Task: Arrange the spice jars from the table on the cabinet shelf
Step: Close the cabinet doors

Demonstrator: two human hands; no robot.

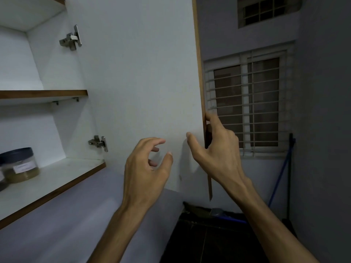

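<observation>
The white cabinet door stands swung open in front of me. My right hand grips its wood-trimmed edge, thumb on the inner face and fingers wrapped around the outside. My left hand hovers just in front of the door's inner face, fingers curled and apart, holding nothing. On the lowest cabinet shelf at the far left stands a clear spice jar with a dark blue lid, a white label and brownish contents. Part of a second jar shows at the frame's left edge.
An upper shelf sits above the lowest one. Two metal hinges join door and cabinet. A barred window is on the right wall, a blue-handled tool leans in the corner, and a dark surface lies below.
</observation>
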